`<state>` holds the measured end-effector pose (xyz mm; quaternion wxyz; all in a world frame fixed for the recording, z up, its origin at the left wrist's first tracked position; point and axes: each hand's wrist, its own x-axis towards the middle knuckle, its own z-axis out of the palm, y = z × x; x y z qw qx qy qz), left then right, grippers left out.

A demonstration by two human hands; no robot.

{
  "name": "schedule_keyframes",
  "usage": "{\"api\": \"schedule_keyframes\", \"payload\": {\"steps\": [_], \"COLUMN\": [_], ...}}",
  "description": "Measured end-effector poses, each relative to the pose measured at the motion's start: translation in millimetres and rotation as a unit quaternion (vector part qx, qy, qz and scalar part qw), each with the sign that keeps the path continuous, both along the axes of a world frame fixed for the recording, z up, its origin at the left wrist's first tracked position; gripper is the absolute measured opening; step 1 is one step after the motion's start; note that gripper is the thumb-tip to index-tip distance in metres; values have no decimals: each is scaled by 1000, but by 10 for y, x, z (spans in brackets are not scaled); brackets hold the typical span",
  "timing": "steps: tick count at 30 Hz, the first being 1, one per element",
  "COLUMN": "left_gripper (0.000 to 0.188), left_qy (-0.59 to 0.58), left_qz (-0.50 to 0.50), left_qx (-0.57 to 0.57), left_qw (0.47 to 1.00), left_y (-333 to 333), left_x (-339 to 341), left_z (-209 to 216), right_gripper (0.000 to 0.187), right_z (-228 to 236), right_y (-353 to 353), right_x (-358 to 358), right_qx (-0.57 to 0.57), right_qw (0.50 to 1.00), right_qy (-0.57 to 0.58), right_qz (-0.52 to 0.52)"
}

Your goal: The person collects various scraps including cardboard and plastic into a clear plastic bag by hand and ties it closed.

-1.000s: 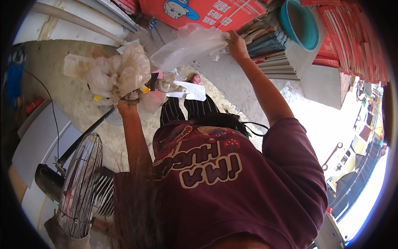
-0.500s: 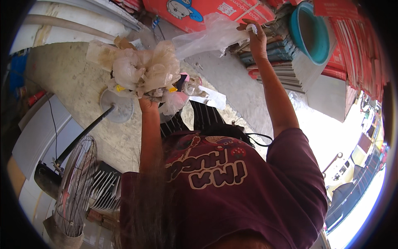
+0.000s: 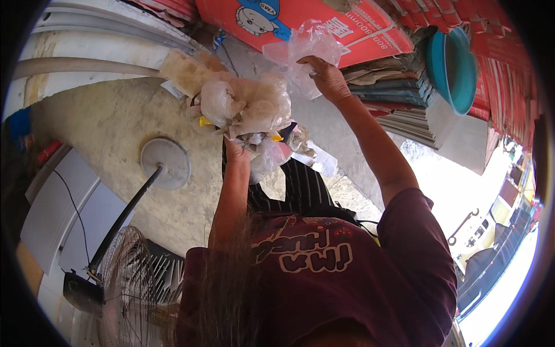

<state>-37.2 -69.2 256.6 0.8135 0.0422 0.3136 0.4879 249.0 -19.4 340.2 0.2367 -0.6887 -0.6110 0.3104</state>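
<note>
The floor (image 3: 110, 127) is of bare concrete, pale and stained, and it spreads below both hands. Above it, at the middle of the view, there is a bundle of crumpled plastic bags (image 3: 248, 104), cloudy white and brownish, with small yellow pieces (image 3: 204, 121) among them. The left hand (image 3: 237, 151) grasps this bundle from its near side. The right hand (image 3: 325, 78) has its fingers bent around a clear plastic bag (image 3: 315, 43), which is lifted just beside the bundle, in front of a large red carton (image 3: 370, 29).

On the right side of the room, a teal basin (image 3: 437, 63) stands near a stack of grey slabs (image 3: 407, 124), and many red cartons (image 3: 509, 87) are piled behind. Strong light enters from this side.

On the left, a fan (image 3: 128, 286) has a wire cage, a dark pole and a round base (image 3: 166, 163) resting on the concrete. Pale panels (image 3: 60, 202) are beside it, and a long pipe (image 3: 87, 66) lies farther away.
</note>
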Motion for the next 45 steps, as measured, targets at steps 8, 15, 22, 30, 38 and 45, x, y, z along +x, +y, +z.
{"api": "schedule_keyframes", "payload": {"steps": [8,15,22,30,38,45], "left_gripper": [59,41,39,40,40,46], "left_qy": [111,276,293,298,269,294], "left_qz": [9,59,97,102,98,11], "left_qx": [1,-167,-198,-237,-300,-320], "left_qw": [994,945,930,919,910,900], "left_y": [536,774,796,1010,1301,1266], "left_x": [-100,-128,-165,-220,-284,-398], "left_z": [-967,-1566,-1881,-1946,-1845,-1922], "right_gripper": [23,25,32,26,23,22], "right_z": [-1161,-2324,-3283,-4075,-4524,-5216], "right_y": [736,1404,1942,2356,2766,3050], "right_x": [-350,-517,-792,-1108,-1464,-1665], "right_qx": [-97,-120,-134,-171,-213,-174], "right_qw": [994,987,982,952,917,915], "right_qy": [49,102,117,219,281,325], "right_qz": [-13,-46,-60,-129,-188,-161]}}
